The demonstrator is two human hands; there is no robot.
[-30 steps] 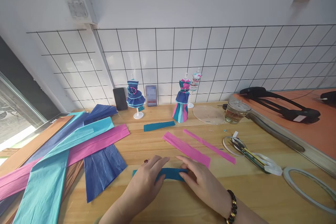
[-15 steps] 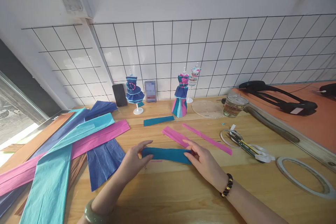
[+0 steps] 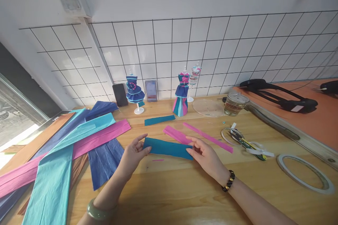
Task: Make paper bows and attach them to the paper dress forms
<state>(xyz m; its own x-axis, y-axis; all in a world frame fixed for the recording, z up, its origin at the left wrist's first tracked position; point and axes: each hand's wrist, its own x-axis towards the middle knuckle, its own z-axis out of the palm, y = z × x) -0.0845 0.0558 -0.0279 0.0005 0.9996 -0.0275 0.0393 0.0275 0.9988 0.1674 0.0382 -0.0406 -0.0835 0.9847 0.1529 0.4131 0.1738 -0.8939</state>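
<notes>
A wide teal paper strip (image 3: pixel 168 147) is stretched between my two hands over the wooden table. My left hand (image 3: pixel 136 153) pinches its left end between thumb and fingers. Its right end is pinched by my right hand (image 3: pixel 202 153), which has a beaded bracelet at the wrist. Just behind the held strip lies a wide pink strip (image 3: pixel 175 134), and a thinner pink strip (image 3: pixel 208 137) slants off to the right. Another teal strip (image 3: pixel 160 120) lies farther back. A tiny pink scrap (image 3: pixel 158 160) is on the table in front.
Long coloured paper sheets (image 3: pixel 55 168) overlap at the left. Small dressed mannequins (image 3: pixel 135 93) and a phone (image 3: pixel 120 95) stand along the tiled wall. On the right are a glass jar (image 3: pixel 236 104), a cutter (image 3: pixel 250 146) among tape, and a tape ring (image 3: pixel 305 174).
Both hands have raised the teal strip slightly, and it is now tilted to show more of its broad face. The view has shifted a little.
</notes>
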